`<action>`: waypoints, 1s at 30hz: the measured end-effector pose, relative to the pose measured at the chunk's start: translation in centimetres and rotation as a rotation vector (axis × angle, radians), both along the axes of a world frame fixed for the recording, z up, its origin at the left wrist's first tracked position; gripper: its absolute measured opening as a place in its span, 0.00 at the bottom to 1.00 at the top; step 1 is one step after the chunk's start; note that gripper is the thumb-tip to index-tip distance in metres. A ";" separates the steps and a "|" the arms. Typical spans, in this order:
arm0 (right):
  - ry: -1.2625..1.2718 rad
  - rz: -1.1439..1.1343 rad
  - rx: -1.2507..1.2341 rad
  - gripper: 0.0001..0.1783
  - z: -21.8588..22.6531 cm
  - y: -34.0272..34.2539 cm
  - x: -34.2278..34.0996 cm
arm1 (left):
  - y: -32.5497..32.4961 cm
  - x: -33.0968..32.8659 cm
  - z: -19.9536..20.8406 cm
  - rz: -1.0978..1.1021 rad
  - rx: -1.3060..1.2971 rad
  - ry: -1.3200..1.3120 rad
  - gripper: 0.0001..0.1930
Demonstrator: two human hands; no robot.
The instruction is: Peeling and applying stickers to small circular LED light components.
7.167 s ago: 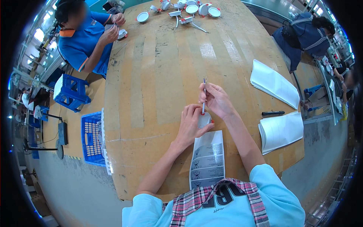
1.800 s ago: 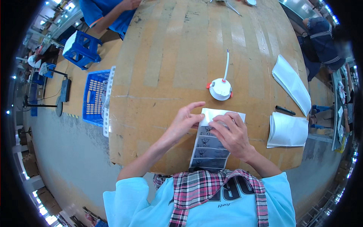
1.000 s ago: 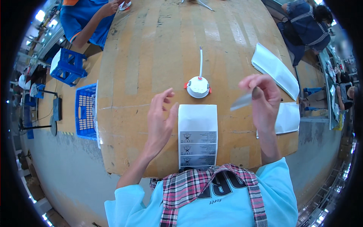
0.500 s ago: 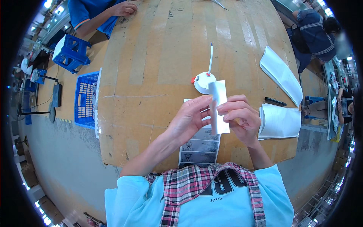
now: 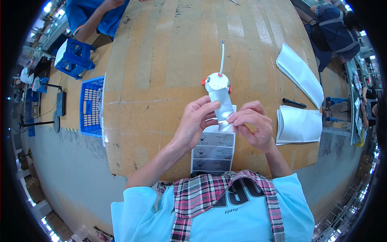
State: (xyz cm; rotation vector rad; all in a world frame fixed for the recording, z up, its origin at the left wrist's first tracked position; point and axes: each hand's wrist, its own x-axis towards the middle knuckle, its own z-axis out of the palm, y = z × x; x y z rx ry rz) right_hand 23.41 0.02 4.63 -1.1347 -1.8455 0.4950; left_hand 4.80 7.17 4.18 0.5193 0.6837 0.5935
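A shiny silver label [image 5: 221, 101] is held up between my hands over the table. My left hand [image 5: 196, 123] pinches its left side between thumb and fingers. With fingertips pressed together, my right hand [image 5: 255, 124] grips its lower right edge. Just beyond the label lies a round white light fitting [image 5: 217, 81] with red side clips and a white cable [image 5: 222, 58] pointing away from me; the label's top covers part of its near rim. Beneath my hands, close to my body, rests a sheet of printed silver labels [image 5: 213, 153], its upper part hidden behind my fingers and the held label.
On the right lie two stacks of folded white sheets [image 5: 299, 125] [image 5: 300, 74] with a black pen [image 5: 294, 103] between them. A blue plastic basket [image 5: 92, 105] stands at the table's left edge, a blue stool [image 5: 75, 59] behind it. A co-worker's arm [image 5: 93, 22] rests far left.
The label has turned from nearly edge-on to face up and tilted, its top shifting left toward the light fitting. My right hand has slid slightly along its lower edge.
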 end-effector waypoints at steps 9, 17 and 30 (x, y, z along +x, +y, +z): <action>0.274 -0.224 -0.181 0.13 -0.6 -0.3 -2.1 | -0.5 0.6 -1.5 0.102 0.338 0.158 0.10; 0.365 -0.297 -0.227 0.06 0.2 0.3 -2.5 | -0.9 1.3 -2.0 0.174 0.393 0.201 0.10; 0.438 -0.377 -0.322 0.12 -0.1 1.4 -2.9 | -0.9 1.5 -1.8 0.178 0.421 0.252 0.11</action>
